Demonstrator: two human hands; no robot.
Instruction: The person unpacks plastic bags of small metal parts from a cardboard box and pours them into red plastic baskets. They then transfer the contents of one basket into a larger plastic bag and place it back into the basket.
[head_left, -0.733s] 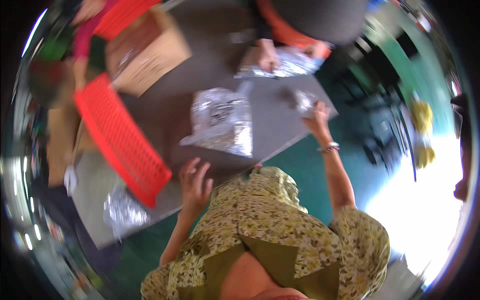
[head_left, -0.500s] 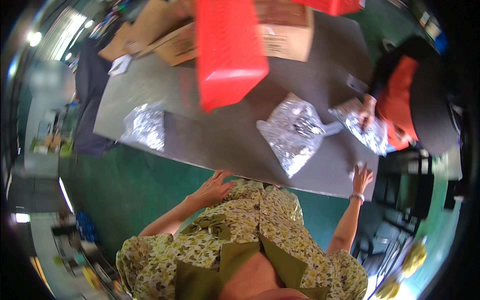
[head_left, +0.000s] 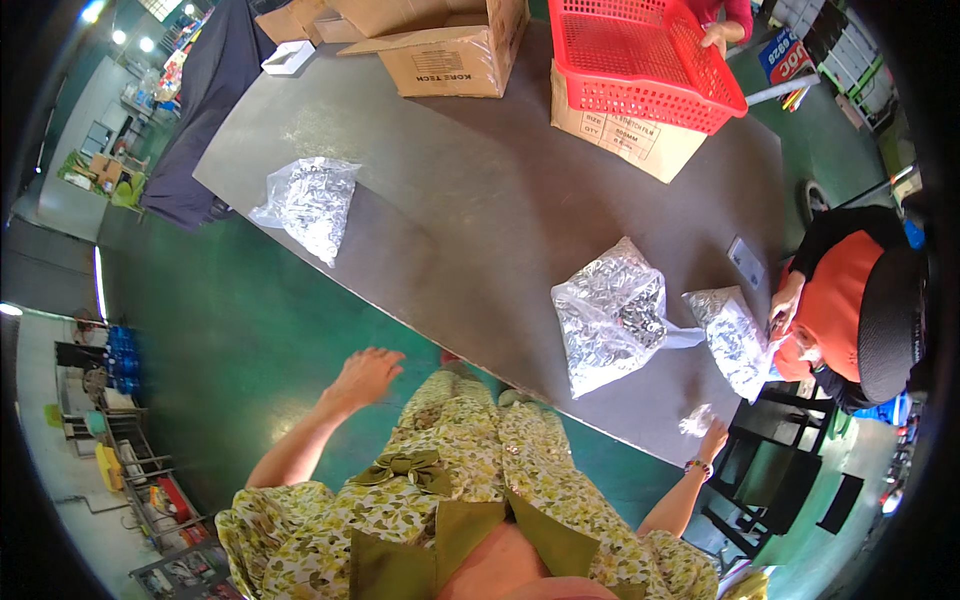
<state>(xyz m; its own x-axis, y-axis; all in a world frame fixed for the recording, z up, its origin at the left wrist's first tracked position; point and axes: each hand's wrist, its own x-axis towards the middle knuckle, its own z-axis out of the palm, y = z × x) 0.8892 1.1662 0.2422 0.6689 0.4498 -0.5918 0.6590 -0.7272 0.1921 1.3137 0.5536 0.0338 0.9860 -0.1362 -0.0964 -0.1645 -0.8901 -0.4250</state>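
My left hand (head_left: 366, 380) hangs in the air off the table's near edge, left of my legs, fingers stretched out and holding nothing. My right hand (head_left: 713, 440) is at the table's near right edge, fingers extended beside a small crumpled clear piece or pile (head_left: 697, 420); whether they touch cannot be made out. Farther in from it lies a clear plastic bag of small silvery metal parts (head_left: 610, 320). A second bag of such parts (head_left: 735, 340) is under a co-worker's hand (head_left: 787, 300) on the right. Another filled bag (head_left: 315, 205) lies at the table's left.
The grey table (head_left: 460, 220) slants across the view. At its far side stand an open carton (head_left: 455, 65) and another carton (head_left: 630, 140), with a red perforated basket (head_left: 650, 80) above it, held by another person's hand (head_left: 715, 38). A flat grey object (head_left: 745, 262) lies near the co-worker.
The view has turned, and the table now slants more. The red basket has gone from mid-table to above the far right carton. My left hand is farther out from the table edge.
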